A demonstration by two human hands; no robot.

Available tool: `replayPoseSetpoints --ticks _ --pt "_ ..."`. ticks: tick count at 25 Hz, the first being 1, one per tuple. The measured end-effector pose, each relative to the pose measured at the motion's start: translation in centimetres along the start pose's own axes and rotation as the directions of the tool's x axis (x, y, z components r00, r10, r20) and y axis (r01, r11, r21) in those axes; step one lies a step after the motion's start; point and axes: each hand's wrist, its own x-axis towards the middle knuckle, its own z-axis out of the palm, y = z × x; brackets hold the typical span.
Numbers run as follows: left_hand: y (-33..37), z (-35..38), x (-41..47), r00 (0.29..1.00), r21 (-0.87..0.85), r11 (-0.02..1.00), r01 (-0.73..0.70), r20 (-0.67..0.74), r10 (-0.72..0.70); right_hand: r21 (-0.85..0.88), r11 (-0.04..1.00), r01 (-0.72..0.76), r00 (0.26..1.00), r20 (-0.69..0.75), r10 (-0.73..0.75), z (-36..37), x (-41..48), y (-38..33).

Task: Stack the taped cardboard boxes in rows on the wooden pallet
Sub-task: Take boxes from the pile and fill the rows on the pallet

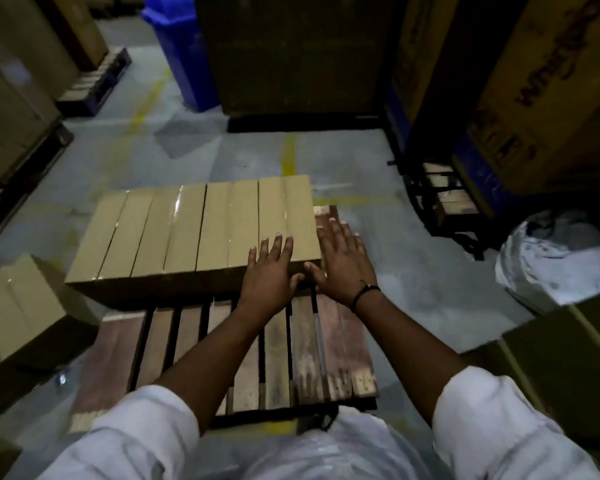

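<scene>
White rolled-up sleeves [146, 431] fill the bottom of the view, both forearms reaching out over the bare slats of the brown wooden pallet [302, 341]. Up ahead, the row of tan, tape-sealed cardboard boxes [187, 230] sits along the pallet's far edge, packed side by side with clear tape shining along the top seams.

Both hands are on the rightmost box [284, 216]. The left hand [269, 275] lies flat on its top near corner, fingers straight and spread, gripping nothing. The right hand [343, 261] is flat as well, fingers straight, at the box's right side, and it looks pressed against that side, though the contact itself is hard to make out. This looks like squaring up: the end box being nudged snug against its neighbours to close out the first row.

Plenty of work left, by my reading. The near half of the pallet is bare wood, so a second row has to go in front. The next move calls for letting go and fetching another one. A loose tan cardboard box [18, 306] waits on the grey concrete floor [413, 265] just left of the pallet, and another brown cardboard carton [561, 341] sits off to the right. The boxes look rigid, flat-topped and uniform, so they should stack cleanly.
</scene>
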Motion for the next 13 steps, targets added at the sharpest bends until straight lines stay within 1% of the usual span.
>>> replayPoseSetpoints --ticks 4,6,9,13 --pt "-0.3 -1.3 -4.9 0.997 -0.066 0.996 -0.059 -0.045 0.056 0.017 0.996 -0.089 0.995 -0.05 0.09 -1.5 -6.4 -2.1" --pt "-0.2 -1.9 -7.2 0.996 -0.111 0.991 -0.069 -0.058 0.063 -0.01 0.996 -0.091 0.994 -0.055 0.09 -2.5 -8.8 -2.8" --pt "0.4 -2.5 -9.9 0.993 -0.147 0.985 -0.087 -0.089 0.075 -0.045 0.992 -0.118 0.988 -0.11 0.112 -4.1 -11.8 -2.8" --pt "2.6 -3.7 -11.1 0.976 -0.176 0.969 -0.175 -0.161 0.147 -0.081 0.982 -0.169 0.974 -0.168 0.154 -6.4 -14.4 -1.7"
